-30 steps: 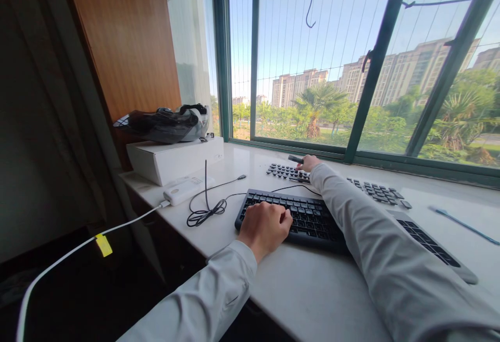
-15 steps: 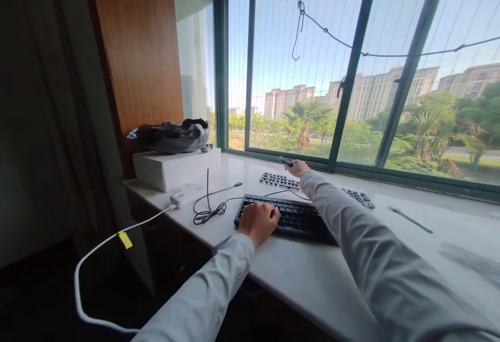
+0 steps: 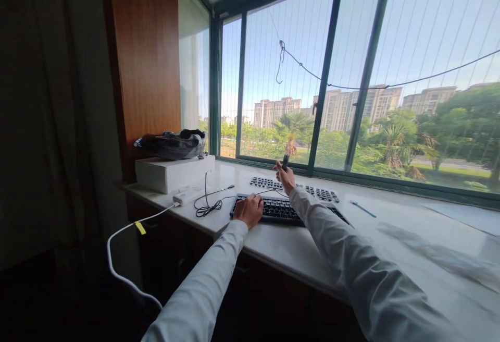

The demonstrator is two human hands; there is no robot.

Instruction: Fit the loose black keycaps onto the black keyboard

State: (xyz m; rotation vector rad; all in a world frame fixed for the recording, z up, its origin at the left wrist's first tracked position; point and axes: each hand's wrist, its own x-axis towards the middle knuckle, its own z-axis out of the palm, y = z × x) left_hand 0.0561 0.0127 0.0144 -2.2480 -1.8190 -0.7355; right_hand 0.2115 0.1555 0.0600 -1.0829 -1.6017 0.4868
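A black keyboard (image 3: 283,209) lies on the white counter (image 3: 273,240). My left hand (image 3: 249,210) rests on its left end, fingers bent over the keys; whether they grip it cannot be made out. Beyond the keyboard, my right hand (image 3: 286,176) is raised and closed on a small dark object (image 3: 286,161), which stands upright between the fingers. Loose keycaps lie in rows behind the keyboard, one group (image 3: 265,181) left of my right hand and another group (image 3: 322,193) to its right.
Left of the keyboard are a coiled black cable (image 3: 209,208) and a white power strip (image 3: 187,196). A white box (image 3: 172,174) bears a dark bag (image 3: 172,145). A thin blue tool (image 3: 363,209) and clear plastic (image 3: 437,251) lie at the right.
The view has turned right and up. The dark object in my right hand has tilted from nearly level to upright. My left hand's fingers have spread a little over the keys.
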